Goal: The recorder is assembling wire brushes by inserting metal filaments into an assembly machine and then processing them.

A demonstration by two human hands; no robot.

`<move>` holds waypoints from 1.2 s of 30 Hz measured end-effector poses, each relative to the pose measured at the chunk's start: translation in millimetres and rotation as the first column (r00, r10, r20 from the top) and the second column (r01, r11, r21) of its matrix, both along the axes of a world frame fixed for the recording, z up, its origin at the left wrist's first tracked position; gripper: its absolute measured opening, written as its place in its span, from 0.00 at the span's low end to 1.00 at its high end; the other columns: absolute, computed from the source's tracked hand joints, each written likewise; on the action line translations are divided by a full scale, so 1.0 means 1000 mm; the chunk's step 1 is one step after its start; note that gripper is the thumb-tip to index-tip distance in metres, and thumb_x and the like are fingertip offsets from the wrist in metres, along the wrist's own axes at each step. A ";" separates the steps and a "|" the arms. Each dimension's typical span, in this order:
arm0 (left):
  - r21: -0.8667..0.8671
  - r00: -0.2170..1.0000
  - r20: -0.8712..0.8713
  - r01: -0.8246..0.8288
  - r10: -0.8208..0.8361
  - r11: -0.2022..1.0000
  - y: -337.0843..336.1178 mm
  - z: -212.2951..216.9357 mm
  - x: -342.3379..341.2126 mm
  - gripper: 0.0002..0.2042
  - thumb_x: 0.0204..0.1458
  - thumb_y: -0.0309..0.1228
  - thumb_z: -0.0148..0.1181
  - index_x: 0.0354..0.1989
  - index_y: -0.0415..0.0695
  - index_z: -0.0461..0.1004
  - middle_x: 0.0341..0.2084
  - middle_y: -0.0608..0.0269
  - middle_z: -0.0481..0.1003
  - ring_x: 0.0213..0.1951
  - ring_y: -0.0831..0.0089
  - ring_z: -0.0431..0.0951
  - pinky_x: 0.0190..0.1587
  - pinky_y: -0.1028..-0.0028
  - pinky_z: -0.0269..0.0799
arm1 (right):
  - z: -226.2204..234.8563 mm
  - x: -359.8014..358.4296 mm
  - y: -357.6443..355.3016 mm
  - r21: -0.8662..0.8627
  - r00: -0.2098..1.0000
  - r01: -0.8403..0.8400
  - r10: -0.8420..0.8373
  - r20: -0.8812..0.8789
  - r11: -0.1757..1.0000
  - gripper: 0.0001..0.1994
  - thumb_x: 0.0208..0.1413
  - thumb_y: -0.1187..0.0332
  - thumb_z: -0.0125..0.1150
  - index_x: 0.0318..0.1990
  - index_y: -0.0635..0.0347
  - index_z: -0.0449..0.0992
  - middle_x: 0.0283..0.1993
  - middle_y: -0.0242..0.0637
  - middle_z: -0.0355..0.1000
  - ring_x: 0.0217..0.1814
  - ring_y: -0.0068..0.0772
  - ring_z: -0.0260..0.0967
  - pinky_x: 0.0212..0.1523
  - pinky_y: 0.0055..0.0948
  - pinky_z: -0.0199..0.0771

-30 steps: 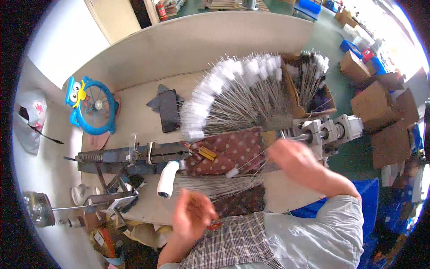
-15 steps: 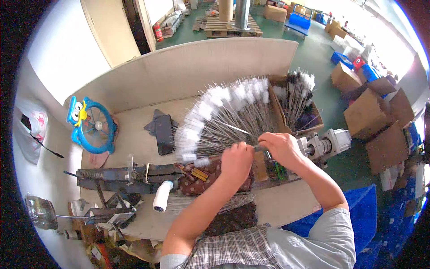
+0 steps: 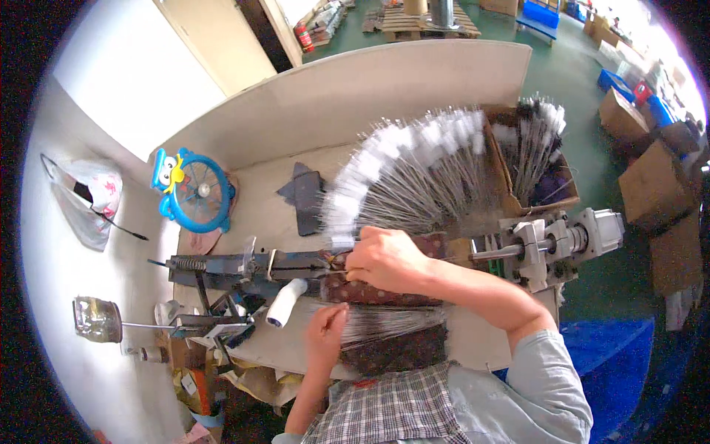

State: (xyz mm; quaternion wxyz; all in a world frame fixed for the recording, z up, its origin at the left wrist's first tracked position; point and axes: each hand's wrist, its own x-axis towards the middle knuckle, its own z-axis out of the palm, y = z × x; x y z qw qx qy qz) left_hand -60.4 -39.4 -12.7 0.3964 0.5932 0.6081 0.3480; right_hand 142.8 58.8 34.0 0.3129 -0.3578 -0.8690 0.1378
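My right hand [image 3: 388,259] is closed above a brown dotted cloth [image 3: 392,294], at the end of a long dark metal clamp fixture [image 3: 233,268]. What its fingers pinch is hidden. Lower down, my left hand [image 3: 327,333] has curled fingers beside a bundle of thin bare wires [image 3: 392,324]; I cannot make out anything in it. Behind my hands fans a large spread of wire-stemmed brushes [image 3: 384,155] with white bristle heads. A motorised chuck machine [image 3: 543,248] stands at the right, apart from both hands.
A cardboard box [image 3: 543,203] of more brushes stands behind the machine. On the table are a dark phone [image 3: 308,203], a blue round toy-shaped fan [image 3: 196,192] and a white tube [image 3: 286,302]. A low panel [image 3: 355,89] borders the back. Blue sheeting [image 3: 610,370] lies at right.
My right hand has left the chuck machine and moved left to the clamp's end. My left hand has come down toward the bare wires. The yellow-handled tool on the cloth is out of sight.
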 end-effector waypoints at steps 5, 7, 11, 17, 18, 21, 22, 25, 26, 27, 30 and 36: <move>-0.327 0.707 0.618 -0.165 0.342 0.931 0.008 -0.017 -0.040 0.15 0.55 0.40 0.51 0.34 0.39 0.74 0.28 0.60 0.75 0.29 0.73 0.74 0.32 0.75 0.70 | -0.009 -0.037 0.008 -0.058 0.997 0.051 -0.048 0.054 0.997 0.05 0.39 0.66 0.58 0.20 0.55 0.73 0.23 0.32 0.71 0.36 0.40 0.67 0.34 0.37 0.71; -0.369 0.526 0.763 -0.124 0.376 0.921 0.011 -0.015 -0.045 0.17 0.55 0.43 0.49 0.32 0.38 0.73 0.25 0.60 0.74 0.27 0.72 0.74 0.31 0.75 0.69 | -0.009 -0.046 0.007 0.013 0.992 0.105 -0.106 0.069 0.994 0.06 0.38 0.64 0.61 0.18 0.53 0.71 0.21 0.27 0.68 0.33 0.34 0.65 0.32 0.32 0.69; -0.339 0.646 0.687 -0.121 0.333 0.933 0.034 0.004 -0.003 0.17 0.52 0.44 0.52 0.30 0.40 0.76 0.21 0.60 0.75 0.22 0.75 0.72 0.26 0.73 0.68 | -0.007 -0.049 0.007 -0.015 0.984 0.140 -0.138 0.113 0.990 0.06 0.39 0.64 0.59 0.18 0.52 0.71 0.21 0.27 0.68 0.32 0.33 0.65 0.31 0.31 0.69; -0.199 1.000 -0.014 0.010 -0.013 0.980 0.047 -0.027 -0.013 0.20 0.43 0.46 0.62 0.26 0.35 0.78 0.21 0.62 0.76 0.27 0.80 0.73 0.31 0.78 0.67 | 0.009 -0.035 0.001 -0.074 0.992 0.096 -0.090 0.083 0.993 0.03 0.41 0.68 0.57 0.21 0.55 0.73 0.24 0.34 0.70 0.36 0.39 0.67 0.34 0.37 0.71; -0.198 1.000 -0.019 0.008 -0.012 0.980 0.048 -0.025 -0.008 0.20 0.43 0.46 0.62 0.26 0.35 0.78 0.21 0.62 0.76 0.27 0.80 0.73 0.31 0.78 0.67 | 0.015 -0.030 -0.003 -0.073 0.993 0.095 -0.089 0.078 0.993 0.03 0.41 0.68 0.57 0.21 0.55 0.73 0.24 0.34 0.70 0.36 0.39 0.67 0.34 0.37 0.71; -0.152 0.911 0.405 -0.015 0.076 0.988 0.040 -0.012 0.014 0.17 0.47 0.42 0.58 0.30 0.36 0.75 0.25 0.60 0.76 0.30 0.78 0.73 0.33 0.76 0.68 | 0.013 -0.007 -0.024 0.071 0.986 0.127 -0.118 -0.116 0.989 0.02 0.42 0.69 0.55 0.25 0.55 0.71 0.23 0.34 0.68 0.33 0.39 0.68 0.31 0.36 0.70; -0.229 0.793 0.593 0.000 0.140 0.973 0.039 -0.004 0.021 0.13 0.48 0.37 0.57 0.30 0.37 0.73 0.25 0.61 0.75 0.31 0.77 0.73 0.35 0.76 0.68 | 0.006 0.002 -0.034 0.010 0.993 0.104 -0.103 -0.063 0.995 0.04 0.42 0.70 0.55 0.29 0.55 0.72 0.24 0.33 0.68 0.31 0.38 0.68 0.30 0.34 0.70; -0.333 0.460 0.846 0.064 0.269 0.941 0.036 -0.017 0.032 0.04 0.46 0.26 0.56 0.26 0.40 0.68 0.22 0.63 0.72 0.30 0.77 0.73 0.35 0.74 0.70 | -0.027 0.012 -0.054 -0.114 0.999 0.050 -0.052 -0.009 0.992 0.09 0.44 0.72 0.55 0.36 0.57 0.72 0.26 0.34 0.68 0.27 0.38 0.69 0.28 0.33 0.71; -0.287 0.713 0.671 -0.003 0.203 0.958 0.035 -0.023 0.031 0.04 0.45 0.25 0.56 0.25 0.41 0.67 0.21 0.63 0.72 0.28 0.76 0.73 0.33 0.73 0.70 | -0.040 0.007 -0.056 -0.169 0.995 0.088 -0.080 0.054 0.982 0.10 0.45 0.73 0.54 0.37 0.57 0.71 0.27 0.34 0.68 0.28 0.38 0.69 0.28 0.34 0.72; -0.212 0.893 0.423 -0.068 0.154 0.975 0.036 -0.026 0.027 0.04 0.43 0.24 0.56 0.24 0.41 0.67 0.20 0.63 0.72 0.27 0.76 0.73 0.32 0.72 0.71 | -0.048 0.000 -0.051 -0.212 0.989 0.112 -0.089 0.115 0.971 0.10 0.45 0.73 0.54 0.39 0.57 0.71 0.29 0.35 0.68 0.29 0.38 0.70 0.29 0.34 0.72; -0.056 0.998 0.052 -0.044 0.047 0.997 0.040 -0.019 0.017 0.06 0.41 0.26 0.59 0.24 0.40 0.68 0.17 0.65 0.72 0.24 0.76 0.73 0.30 0.70 0.71 | -0.066 -0.025 -0.026 -0.115 0.981 0.189 -0.183 0.060 0.975 0.12 0.47 0.71 0.54 0.41 0.56 0.69 0.33 0.37 0.66 0.32 0.40 0.70 0.30 0.35 0.72; -0.143 0.805 0.507 -0.273 0.308 0.951 0.027 -0.045 -0.052 0.13 0.49 0.38 0.60 0.37 0.43 0.70 0.28 0.67 0.73 0.31 0.75 0.74 0.36 0.72 0.70 | -0.053 -0.013 -0.039 -0.260 0.994 0.060 -0.033 0.107 0.964 0.08 0.47 0.72 0.52 0.37 0.60 0.68 0.35 0.41 0.66 0.35 0.43 0.69 0.35 0.36 0.73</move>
